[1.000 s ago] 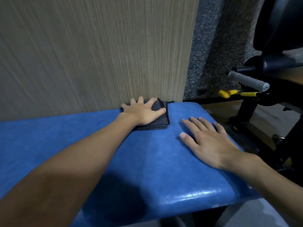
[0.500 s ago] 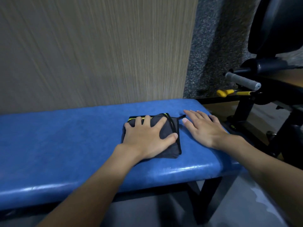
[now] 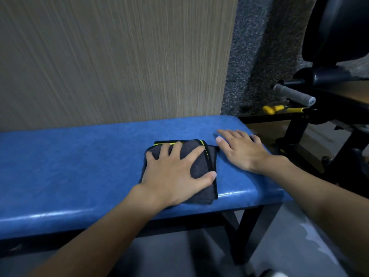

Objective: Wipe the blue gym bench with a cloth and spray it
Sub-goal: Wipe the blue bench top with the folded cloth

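The blue padded gym bench (image 3: 75,160) runs across the view against a wall. A folded dark grey cloth (image 3: 201,168) with black and yellow edging lies on its right part, near the front edge. My left hand (image 3: 175,172) presses flat on the cloth with fingers spread. My right hand (image 3: 241,150) rests flat on the bare bench pad just right of the cloth, fingers straight. No spray bottle is in view.
A beige textured wall panel (image 3: 111,56) stands right behind the bench. To the right is a black exercise machine (image 3: 327,108) with a grey handle grip (image 3: 293,94) and a yellow lever (image 3: 273,108). Grey floor lies below the bench's black legs (image 3: 247,232).
My left hand has drawn the cloth from the wall side of the bench to near its front edge. My right hand stayed flat on the pad beside it.
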Motion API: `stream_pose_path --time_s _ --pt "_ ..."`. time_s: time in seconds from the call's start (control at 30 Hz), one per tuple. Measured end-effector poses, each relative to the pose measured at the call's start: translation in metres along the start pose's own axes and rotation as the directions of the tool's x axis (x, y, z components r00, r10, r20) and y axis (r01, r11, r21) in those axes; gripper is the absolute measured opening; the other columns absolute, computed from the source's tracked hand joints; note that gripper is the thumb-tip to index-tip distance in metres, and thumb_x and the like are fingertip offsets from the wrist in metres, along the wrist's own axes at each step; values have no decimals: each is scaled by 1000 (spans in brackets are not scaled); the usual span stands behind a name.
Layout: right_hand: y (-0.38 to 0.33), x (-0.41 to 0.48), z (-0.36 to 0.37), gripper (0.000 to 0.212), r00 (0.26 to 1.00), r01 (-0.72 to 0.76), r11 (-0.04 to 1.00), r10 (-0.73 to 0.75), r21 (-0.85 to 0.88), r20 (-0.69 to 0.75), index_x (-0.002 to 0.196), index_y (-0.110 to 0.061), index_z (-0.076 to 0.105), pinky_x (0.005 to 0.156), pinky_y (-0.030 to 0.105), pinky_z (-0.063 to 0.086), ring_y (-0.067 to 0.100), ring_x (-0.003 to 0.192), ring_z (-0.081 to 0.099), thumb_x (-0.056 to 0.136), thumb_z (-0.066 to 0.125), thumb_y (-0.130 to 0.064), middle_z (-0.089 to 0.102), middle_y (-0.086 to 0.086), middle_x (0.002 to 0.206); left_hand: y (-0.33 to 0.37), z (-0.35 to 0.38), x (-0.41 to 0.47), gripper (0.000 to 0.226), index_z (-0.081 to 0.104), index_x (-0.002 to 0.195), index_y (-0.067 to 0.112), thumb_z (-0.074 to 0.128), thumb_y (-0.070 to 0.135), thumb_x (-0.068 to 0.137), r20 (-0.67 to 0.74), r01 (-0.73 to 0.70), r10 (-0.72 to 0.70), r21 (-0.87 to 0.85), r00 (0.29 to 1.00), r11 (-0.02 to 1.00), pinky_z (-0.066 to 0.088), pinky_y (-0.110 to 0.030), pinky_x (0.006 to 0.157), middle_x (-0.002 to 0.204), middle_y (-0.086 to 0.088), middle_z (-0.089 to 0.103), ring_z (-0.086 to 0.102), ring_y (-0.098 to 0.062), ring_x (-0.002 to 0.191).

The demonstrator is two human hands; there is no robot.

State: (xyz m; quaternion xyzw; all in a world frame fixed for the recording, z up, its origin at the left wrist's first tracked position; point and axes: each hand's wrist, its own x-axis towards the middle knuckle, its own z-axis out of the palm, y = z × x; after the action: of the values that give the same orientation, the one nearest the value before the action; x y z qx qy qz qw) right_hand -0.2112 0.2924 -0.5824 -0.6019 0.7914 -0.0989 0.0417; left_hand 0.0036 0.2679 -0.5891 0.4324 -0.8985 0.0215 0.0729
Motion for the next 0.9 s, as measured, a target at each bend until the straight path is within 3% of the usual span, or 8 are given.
stream_pose_path --time_s 0.2,0.53,0.9 --pt "3 2 8 65 1000 -6 999 7 -34 24 157 -34 5 120 52 5 19 152 5 98 6 -60 14 -7 164 -20 6 65 75 13 140 61 10 91 71 70 55 -52 -41 996 998 21 -66 109 155 1 30 24 -30 143" --pt "4 4 11 67 1000 18 998 -17 -63 18 155 -35 9 119 52 4 17 151 3 94 2 -62 13 -10 162 -47 12 179 77 16 149 55 20 90 81 113 181 -175 -43 978 983 16 -71 110 161 -8 23 21 -39 146" --pt "2 2 10 64 1000 11 1000 -12 -25 -16 153 -35 16 118 51 6 15 148 8 95 5 -61 20 -10 159 -31 7 122 79 10 150 54 16 89 79 102 121 -120 -7 988 993 19 -68 110 161 -9 22 19 -36 146"
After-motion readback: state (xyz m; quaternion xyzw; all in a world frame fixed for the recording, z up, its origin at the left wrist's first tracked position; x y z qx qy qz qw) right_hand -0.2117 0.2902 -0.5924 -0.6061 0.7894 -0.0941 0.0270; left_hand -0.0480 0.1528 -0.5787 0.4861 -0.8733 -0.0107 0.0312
